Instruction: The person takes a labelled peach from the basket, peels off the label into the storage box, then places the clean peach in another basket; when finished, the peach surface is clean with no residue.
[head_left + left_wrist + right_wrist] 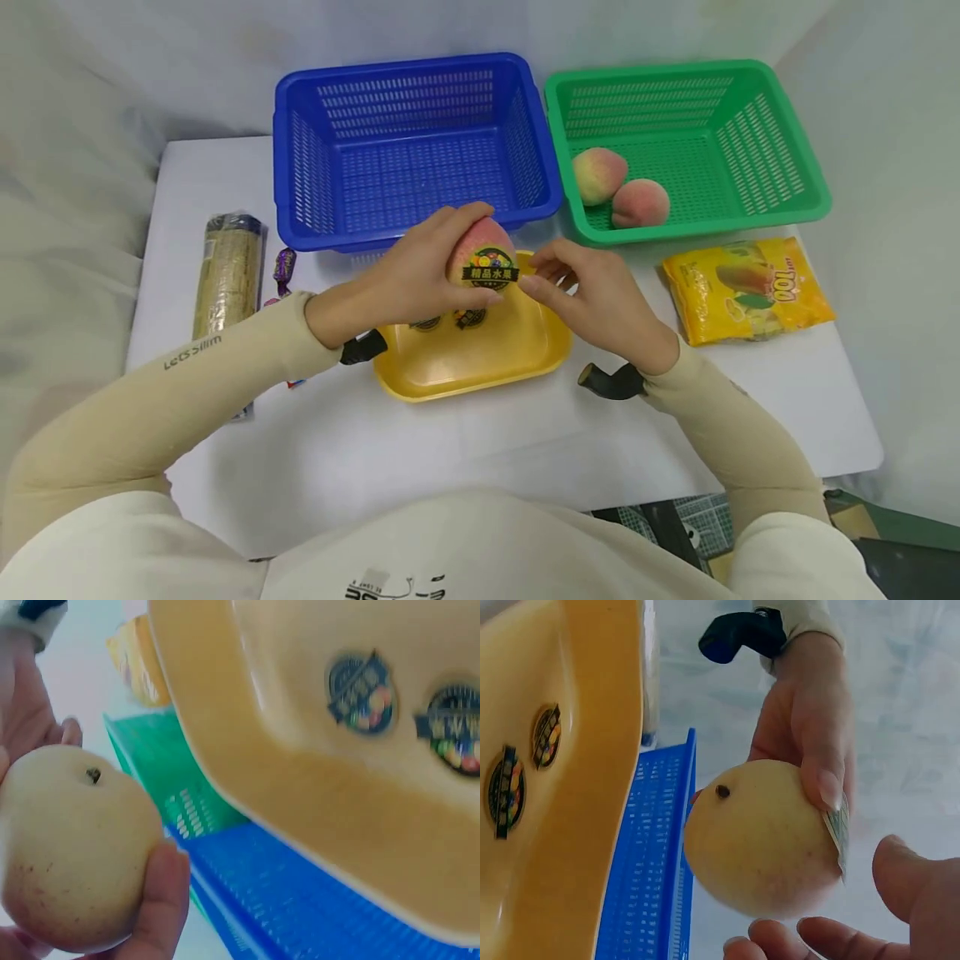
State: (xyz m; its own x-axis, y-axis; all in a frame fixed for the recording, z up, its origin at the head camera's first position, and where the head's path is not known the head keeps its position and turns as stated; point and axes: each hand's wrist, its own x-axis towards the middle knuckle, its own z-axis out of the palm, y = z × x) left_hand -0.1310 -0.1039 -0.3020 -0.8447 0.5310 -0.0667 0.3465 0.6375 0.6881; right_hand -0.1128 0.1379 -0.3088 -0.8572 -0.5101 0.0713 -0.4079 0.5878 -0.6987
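Note:
My left hand (412, 271) grips a pale peach (472, 242) above the yellow tray (517, 358), thumb on one side and fingers round the other. A dark round fruit sticker (491, 268) shows on the peach's side in the head view; in the right wrist view that sticker (838, 832) has an edge standing off the skin near the left thumb. Just right of the peach hovers my right hand (600, 292), its thumb (900, 870) and loosely bent fingers apart and holding nothing. Two similar stickers (360, 694) lie on the tray's floor.
Behind the tray stands a blue basket (420, 158) with nothing seen inside. The green basket (690, 225) beside it holds two peaches (640, 203). A yellow candy bag (750, 287) lies at right. At left are a clear-wrapped long package (228, 275) and a purple-wrapped candy (284, 268).

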